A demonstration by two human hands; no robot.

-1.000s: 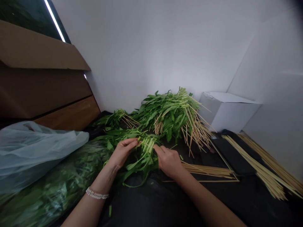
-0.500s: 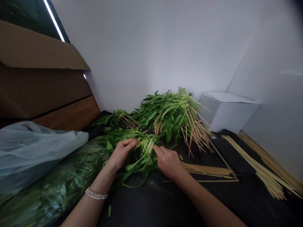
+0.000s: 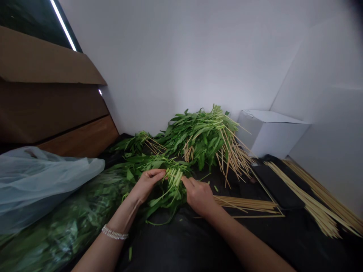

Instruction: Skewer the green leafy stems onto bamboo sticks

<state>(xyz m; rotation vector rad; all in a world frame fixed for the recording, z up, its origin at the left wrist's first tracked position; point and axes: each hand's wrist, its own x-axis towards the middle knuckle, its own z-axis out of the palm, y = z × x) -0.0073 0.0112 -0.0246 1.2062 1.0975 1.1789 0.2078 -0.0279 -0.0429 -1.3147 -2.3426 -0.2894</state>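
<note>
From nine and three o'clock, my left hand (image 3: 145,186) and right hand (image 3: 200,195) pinch the pale-green leafy stems (image 3: 175,176), best with gentle pressure.

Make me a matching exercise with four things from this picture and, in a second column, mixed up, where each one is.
1. White box
2. Cardboard box
3. Beaded bracelet
4. Right hand

A. Around the left forearm
B. Just right of the gathered green stems
C. Right of the big leafy pile
D. At the picture's upper left

Pairs: 1-C, 2-D, 3-A, 4-B
</note>
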